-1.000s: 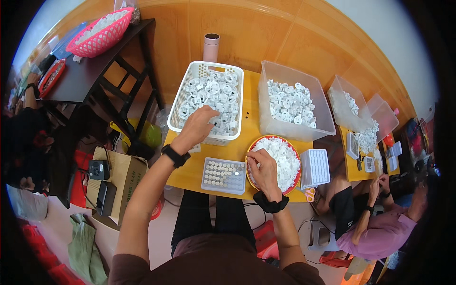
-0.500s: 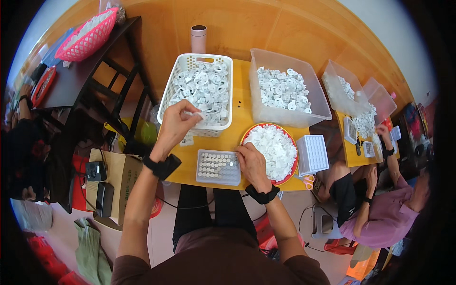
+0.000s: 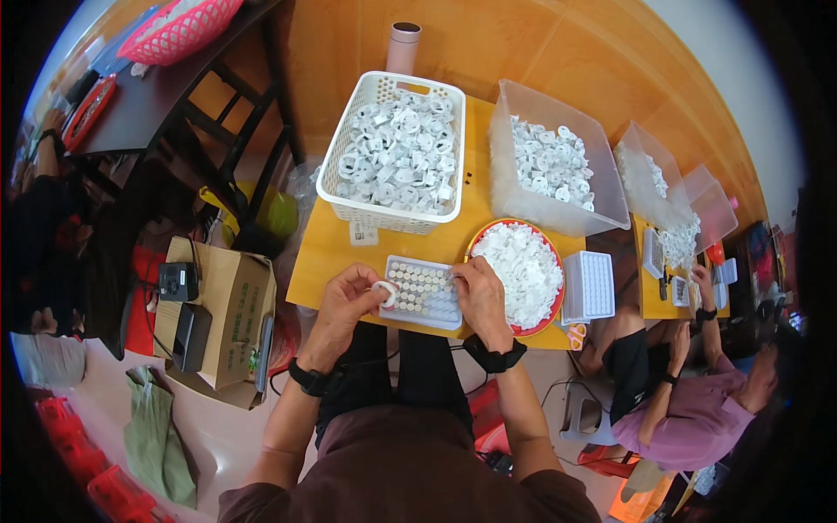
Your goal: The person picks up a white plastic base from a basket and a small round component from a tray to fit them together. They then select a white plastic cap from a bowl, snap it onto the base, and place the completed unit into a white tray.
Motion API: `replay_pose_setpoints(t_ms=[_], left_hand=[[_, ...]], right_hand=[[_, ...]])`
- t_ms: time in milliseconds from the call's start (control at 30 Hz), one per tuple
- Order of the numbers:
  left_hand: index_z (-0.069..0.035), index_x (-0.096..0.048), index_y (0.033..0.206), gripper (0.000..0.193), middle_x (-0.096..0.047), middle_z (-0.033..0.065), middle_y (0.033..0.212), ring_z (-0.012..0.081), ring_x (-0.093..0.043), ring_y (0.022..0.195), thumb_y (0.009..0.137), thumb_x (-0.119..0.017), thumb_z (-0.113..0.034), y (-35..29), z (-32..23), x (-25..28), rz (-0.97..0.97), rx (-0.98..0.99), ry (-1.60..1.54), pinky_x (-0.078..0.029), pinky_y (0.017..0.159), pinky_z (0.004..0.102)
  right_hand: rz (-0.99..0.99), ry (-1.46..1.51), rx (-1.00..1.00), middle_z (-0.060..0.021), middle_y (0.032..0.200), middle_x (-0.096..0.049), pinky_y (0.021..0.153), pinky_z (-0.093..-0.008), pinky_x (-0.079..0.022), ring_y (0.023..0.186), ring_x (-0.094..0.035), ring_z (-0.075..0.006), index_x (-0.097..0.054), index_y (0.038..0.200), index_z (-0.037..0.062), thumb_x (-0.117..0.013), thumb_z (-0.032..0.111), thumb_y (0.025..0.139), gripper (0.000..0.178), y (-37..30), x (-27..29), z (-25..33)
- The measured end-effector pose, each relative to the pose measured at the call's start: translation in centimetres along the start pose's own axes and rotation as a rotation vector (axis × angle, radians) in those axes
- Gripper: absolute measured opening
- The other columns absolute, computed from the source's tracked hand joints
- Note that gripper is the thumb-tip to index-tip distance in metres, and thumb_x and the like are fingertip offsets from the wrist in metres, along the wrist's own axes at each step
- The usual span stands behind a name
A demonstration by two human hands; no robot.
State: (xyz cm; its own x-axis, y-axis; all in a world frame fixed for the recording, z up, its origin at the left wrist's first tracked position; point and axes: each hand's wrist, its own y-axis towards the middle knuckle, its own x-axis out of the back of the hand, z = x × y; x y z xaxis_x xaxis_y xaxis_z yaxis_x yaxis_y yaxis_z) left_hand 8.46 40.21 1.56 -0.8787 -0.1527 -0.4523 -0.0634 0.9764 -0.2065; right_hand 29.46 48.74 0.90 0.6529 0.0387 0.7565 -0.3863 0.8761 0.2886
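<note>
My left hand (image 3: 343, 309) is closed in a pinch on a white plastic ring (image 3: 384, 294), just left of a shallow tray (image 3: 445, 309). Rows of small pale round discs (image 3: 415, 283) fill much of that tray. At the tray's right edge, the thumb and fingers of my right hand (image 3: 482, 301) are pinched together; anything between them is too small to make out. Beside that hand lies a red-rimmed plate (image 3: 534, 330) heaped with small white pieces. A white perforated basket (image 3: 328, 179) full of white plastic parts stands behind the tray.
A translucent bin (image 3: 603, 166) of white parts sits behind the plate. Stacked white trays (image 3: 588, 288) and pink scissors (image 3: 575, 336) are at the right. A pink flask (image 3: 403, 48) stands behind the basket. Another person (image 3: 689, 410) works at the right-hand table; an open carton (image 3: 227, 331) is on the left.
My left hand has come from the basket down to the tray's left side with a white ring. My right hand stays pinched by the tray's right edge. The whole view has shifted.
</note>
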Motion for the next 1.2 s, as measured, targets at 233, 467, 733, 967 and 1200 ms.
replay_pose_setpoints(t_ms=[233,467,733,967,1200], left_hand=[[-0.004,-0.053,0.087,0.011,-0.061,0.0087,0.088,0.0179,-0.064,0.08,0.081,-0.061,-0.002,-0.9,0.8,-2.0,0.0,0.092,-0.151,-0.055,0.066,0.0239],[0.001,-0.055,0.099,0.015,-0.061,0.012,0.097,0.0222,-0.063,0.086,0.086,-0.054,-0.007,-0.8,0.8,-2.7,0.075,0.219,-0.388,-0.054,0.077,0.0298],[0.003,-0.055,0.109,0.024,-0.06,0.0101,0.1,0.0184,-0.062,0.09,0.09,-0.051,-0.01,-0.9,1.3,-3.8,0.125,0.253,-0.324,-0.053,0.081,0.0294],[0.001,-0.056,0.111,0.025,-0.06,0.0087,0.103,0.0163,-0.061,0.092,0.09,-0.051,-0.01,-1.6,1.3,-4.2,0.12,0.186,-0.192,-0.054,0.08,0.0287],[0.0,-0.057,0.11,0.023,-0.06,0.0073,0.103,0.0143,-0.06,0.093,0.089,-0.052,-0.009,-2.0,1.4,-4.7,0.112,0.145,-0.134,-0.053,0.079,0.0279]], right_hand=[[-0.005,0.022,0.013,-0.0142,0.079,-0.053,0.065,-0.0381,-0.045,0.075,-0.055,-0.0325,-0.061,0.082,-0.0002,-0.06,-0.004,0.071,0.011,-0.3,-0.2,-0.3],[-0.049,0.376,-0.15,-0.0079,0.076,-0.055,0.06,-0.027,-0.044,0.067,-0.055,-0.0174,-0.061,0.083,0.0,-0.059,-0.007,0.073,0.012,-1.1,1.3,0.9],[-0.104,0.427,0.05,-0.0085,0.077,-0.056,0.056,-0.0239,-0.044,0.063,-0.056,-0.016,-0.058,0.083,0.0005,-0.062,-0.009,0.071,0.015,-2.6,3.2,5.5],[-0.134,0.324,0.159,-0.0092,0.072,-0.056,0.055,-0.0255,-0.045,0.061,-0.056,-0.018,-0.056,0.081,0.0012,-0.064,-0.009,0.069,0.018,-3.4,2.0,5.8],[-0.143,0.257,0.207,-0.0103,0.073,-0.057,0.055,-0.0285,-0.046,0.064,-0.058,-0.0221,-0.057,0.081,0.0019,-0.064,-0.01,0.066,0.02,-3.8,1.8,5.5]])
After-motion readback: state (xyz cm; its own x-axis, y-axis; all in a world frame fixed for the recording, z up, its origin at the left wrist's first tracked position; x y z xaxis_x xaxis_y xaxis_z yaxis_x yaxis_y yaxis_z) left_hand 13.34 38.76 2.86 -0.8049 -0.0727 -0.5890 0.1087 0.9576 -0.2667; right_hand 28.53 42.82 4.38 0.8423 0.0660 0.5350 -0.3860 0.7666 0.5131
